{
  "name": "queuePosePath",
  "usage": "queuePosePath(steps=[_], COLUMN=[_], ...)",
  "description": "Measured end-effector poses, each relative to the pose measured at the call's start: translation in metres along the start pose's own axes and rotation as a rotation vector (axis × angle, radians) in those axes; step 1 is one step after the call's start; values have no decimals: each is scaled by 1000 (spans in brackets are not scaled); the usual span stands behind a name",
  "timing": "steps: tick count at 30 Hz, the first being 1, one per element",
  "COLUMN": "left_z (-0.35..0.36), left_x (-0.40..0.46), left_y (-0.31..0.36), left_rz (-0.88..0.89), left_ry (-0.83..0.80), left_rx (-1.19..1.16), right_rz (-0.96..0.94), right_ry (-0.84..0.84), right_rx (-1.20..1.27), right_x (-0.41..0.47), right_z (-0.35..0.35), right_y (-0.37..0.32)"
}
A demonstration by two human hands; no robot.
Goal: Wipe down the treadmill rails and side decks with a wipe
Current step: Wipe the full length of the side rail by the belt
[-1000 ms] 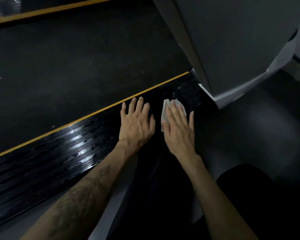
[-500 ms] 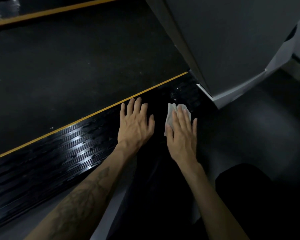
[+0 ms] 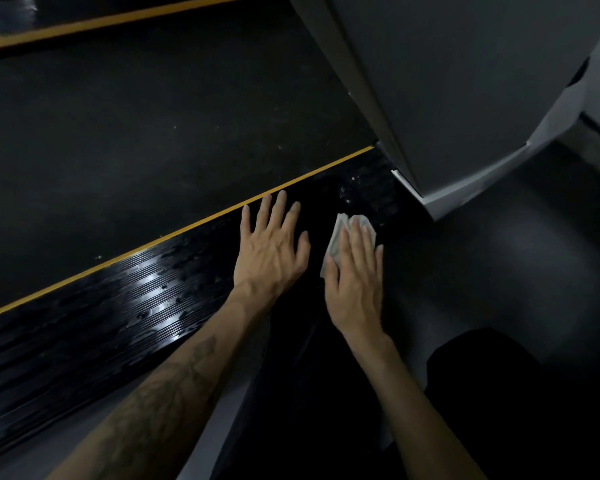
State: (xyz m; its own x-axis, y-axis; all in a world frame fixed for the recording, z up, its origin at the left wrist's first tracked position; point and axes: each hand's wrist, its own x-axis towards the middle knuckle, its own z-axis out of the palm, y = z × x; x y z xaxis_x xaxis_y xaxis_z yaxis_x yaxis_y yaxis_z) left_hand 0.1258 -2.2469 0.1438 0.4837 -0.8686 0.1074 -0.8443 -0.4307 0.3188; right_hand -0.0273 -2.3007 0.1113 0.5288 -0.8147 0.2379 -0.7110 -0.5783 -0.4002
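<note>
**A:** What is the biggest thing in front of you?

**B:** You are looking down at the treadmill belt (image 3: 136,140), a wide matte black surface that fills the upper left. A yellow stripe (image 3: 174,237) runs along its near edge, and a second yellow stripe (image 3: 111,20) shows at the far side, near the top.

**A:** And to the right?

**B:** You have the grey upright housing (image 3: 465,91) rising at the upper right, with a pale base trim (image 3: 471,188) where it meets the dark floor (image 3: 516,271).

**A:** Where is the side deck?

**B:** The side deck (image 3: 125,306) lies just on your side of the near yellow stripe, a ribbed glossy black strip running from lower left up to the foot of the housing. You can see bright glints and wet-looking patches on its ribs to the left of your hands, and pale specks near its far end.

**A:** What are your hands doing?

**B:** Your left hand (image 3: 271,251) rests flat on the side deck, fingers straight and spread, holding nothing; its fingertips reach almost to the yellow stripe. Your right hand (image 3: 355,271) lies just beside it, palm down, fingers straight and together, pressing on the wipe.

**A:** And the wipe itself?

**B:** The wipe (image 3: 340,233) is a crumpled white piece under your right fingers, on the side deck near the housing's base. You see it poking out past the fingertips and along the thumb side.
</note>
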Motion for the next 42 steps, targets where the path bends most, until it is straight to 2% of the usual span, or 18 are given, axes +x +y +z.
queuePosePath(steps=[5, 10, 16, 20, 22, 27, 33, 39, 42], left_z=[3, 2, 4, 2, 2, 3, 4, 4, 4], left_x=[0, 1, 1, 2, 1, 2, 2, 3, 3], left_y=[-2, 0, -1, 0, 0, -1, 0, 1, 0], left_rz=[8, 1, 1, -7, -6, -3, -7, -12, -13], left_ry=[-1, -4, -15, -16, -10, 6, 9, 2, 1], left_rx=[12, 8, 22, 17, 14, 6, 6, -3, -6], right_rz=[-63, 30, -61, 33, 21, -111, 9, -118, -71], right_ry=[-83, 1, -93, -21, -8, -131, -92, -182, -158], right_rx=[-97, -79, -100, -97, -92, -116, -154, -143, -173], right_x=[29, 7, 34, 22, 12, 40, 31, 52, 51], right_z=[-10, -6, -11, -9, -4, -10, -11, -12, -14], right_y=[17, 8, 13, 9, 0, 4, 1, -1, 4])
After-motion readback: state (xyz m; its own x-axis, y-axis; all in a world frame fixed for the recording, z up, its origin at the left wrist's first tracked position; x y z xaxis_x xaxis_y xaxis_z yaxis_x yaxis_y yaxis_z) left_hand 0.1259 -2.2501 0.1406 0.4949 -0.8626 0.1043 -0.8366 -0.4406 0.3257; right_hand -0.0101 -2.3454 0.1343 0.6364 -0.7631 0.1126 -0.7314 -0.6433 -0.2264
